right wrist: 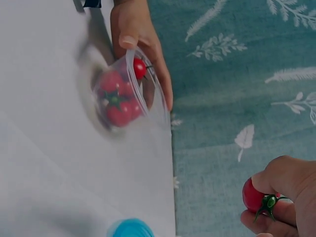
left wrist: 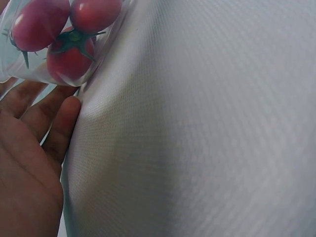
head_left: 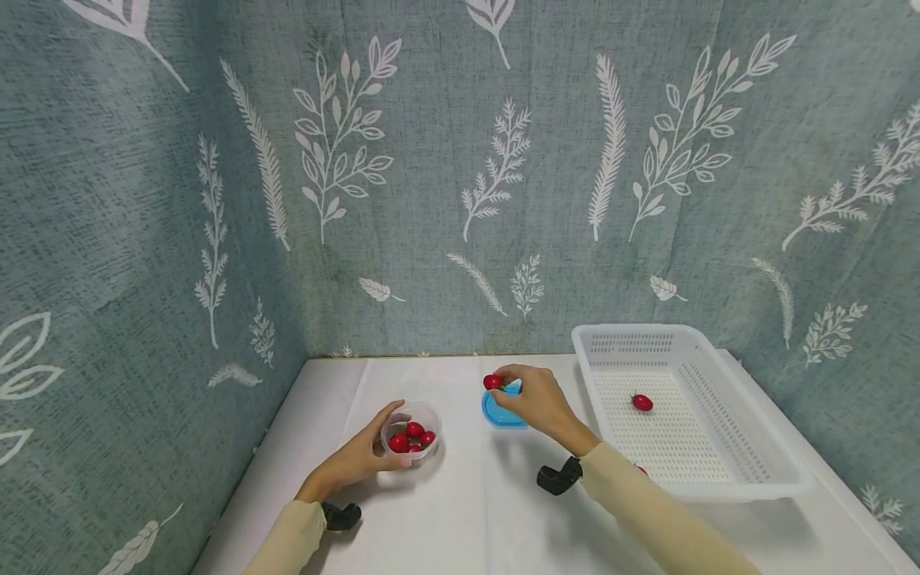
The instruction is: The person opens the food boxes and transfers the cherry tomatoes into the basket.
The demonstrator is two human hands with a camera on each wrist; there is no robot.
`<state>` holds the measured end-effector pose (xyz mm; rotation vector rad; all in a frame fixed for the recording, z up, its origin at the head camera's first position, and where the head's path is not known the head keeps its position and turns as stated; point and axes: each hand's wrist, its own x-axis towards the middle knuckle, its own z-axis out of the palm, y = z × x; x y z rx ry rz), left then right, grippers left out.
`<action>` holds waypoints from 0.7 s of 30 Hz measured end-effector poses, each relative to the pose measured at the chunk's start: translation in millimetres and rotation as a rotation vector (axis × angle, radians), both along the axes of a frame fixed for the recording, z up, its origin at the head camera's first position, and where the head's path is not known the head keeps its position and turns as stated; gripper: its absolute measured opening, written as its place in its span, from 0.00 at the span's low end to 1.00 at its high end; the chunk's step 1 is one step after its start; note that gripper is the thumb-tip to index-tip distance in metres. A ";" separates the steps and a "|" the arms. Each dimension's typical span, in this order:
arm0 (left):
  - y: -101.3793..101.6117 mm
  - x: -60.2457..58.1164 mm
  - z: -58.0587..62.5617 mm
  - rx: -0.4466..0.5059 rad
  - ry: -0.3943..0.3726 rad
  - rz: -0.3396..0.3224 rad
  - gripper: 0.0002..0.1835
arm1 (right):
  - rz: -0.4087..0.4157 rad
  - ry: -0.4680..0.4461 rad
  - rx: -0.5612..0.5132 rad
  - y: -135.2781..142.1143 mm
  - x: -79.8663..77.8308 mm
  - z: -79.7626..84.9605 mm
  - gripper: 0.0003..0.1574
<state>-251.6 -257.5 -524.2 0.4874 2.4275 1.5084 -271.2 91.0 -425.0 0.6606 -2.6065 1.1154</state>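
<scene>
Pinching a red tomato (head_left: 492,382) between thumb and fingers, the right hand (head_left: 539,397) sits just right of the middle of the head view, above a blue lid (head_left: 497,411). The tomato's smooth end points left and its green stem end right; in the right wrist view, the axis from smooth end to stem slants from upper left to lower right, though fingers cover part of it. The left hand (head_left: 362,454), left of centre and lower, has its thumb and fingers spread wide and curved round a clear tub (head_left: 430,417), whose mouth faces upward. Several tomatoes (head_left: 398,442) lie inside it at differing angles; in the right wrist view, one turns its green stem end towards the camera. At the right of the frame, a white basket (head_left: 683,443) holds a single tomato (head_left: 642,403), its stem end to the upper left, while another tomato (head_left: 642,469) peeks out beside the right sleeve (head_left: 640,503).
</scene>
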 end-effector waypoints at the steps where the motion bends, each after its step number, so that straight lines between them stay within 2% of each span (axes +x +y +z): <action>1: 0.1 0.1 0.0 -0.002 -0.004 0.004 0.58 | -0.003 -0.005 -0.001 2.6 0.1 0.5 0.15; 11: 0.0 -1.9 -0.9 -0.021 -0.005 0.016 0.59 | -0.055 0.007 0.035 30.5 -1.9 2.9 0.17; 21: -0.4 -2.7 -1.7 -0.041 -0.002 0.013 0.58 | -0.081 0.011 0.026 62.2 -1.2 1.9 0.16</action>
